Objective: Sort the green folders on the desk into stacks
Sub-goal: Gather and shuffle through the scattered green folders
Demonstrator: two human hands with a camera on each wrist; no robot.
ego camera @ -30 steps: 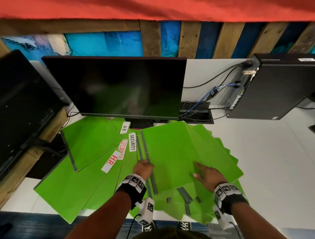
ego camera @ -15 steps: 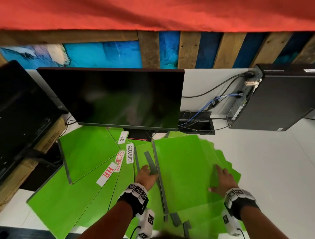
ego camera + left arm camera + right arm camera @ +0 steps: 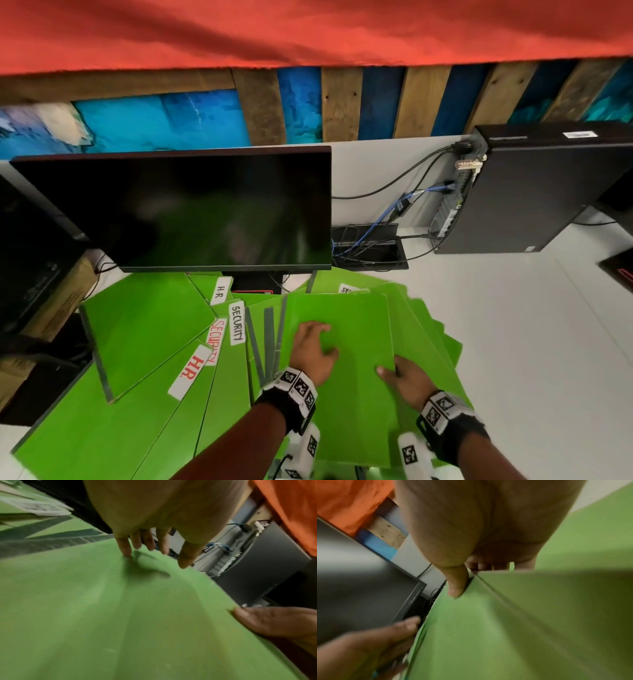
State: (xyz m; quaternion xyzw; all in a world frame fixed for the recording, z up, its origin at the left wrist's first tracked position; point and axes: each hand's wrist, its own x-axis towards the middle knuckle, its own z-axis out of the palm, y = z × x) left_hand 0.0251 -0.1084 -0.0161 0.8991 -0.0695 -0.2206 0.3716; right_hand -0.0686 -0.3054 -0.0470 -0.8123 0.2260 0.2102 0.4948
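Several green folders (image 3: 144, 325) lie fanned over the white desk, some with white labels reading H.R. (image 3: 191, 371) and SECURITY (image 3: 237, 322). A plain top folder (image 3: 352, 411) lies on the heap in front of me. My left hand (image 3: 317, 346) rests on its upper left part, fingers spread, fingertips (image 3: 126, 550) pressing the cover. My right hand (image 3: 399, 377) pinches that folder's right edge: the thumb (image 3: 455, 588) lies on top and the fingers reach past the edge beneath it. The top folder (image 3: 488, 628) hides the folders under it.
A dark monitor (image 3: 205, 209) stands just behind the folders, its stand among them. A second dark screen (image 3: 30, 246) and a cardboard box (image 3: 58, 294) are at the left. A black PC tower (image 3: 534, 192) with cables (image 3: 394, 212) lies back right. Bare white desk (image 3: 531, 342) extends right.
My left hand slid right from the spine strips onto the top folder's face. My right hand came in from the fan's right side and took that folder's right edge.
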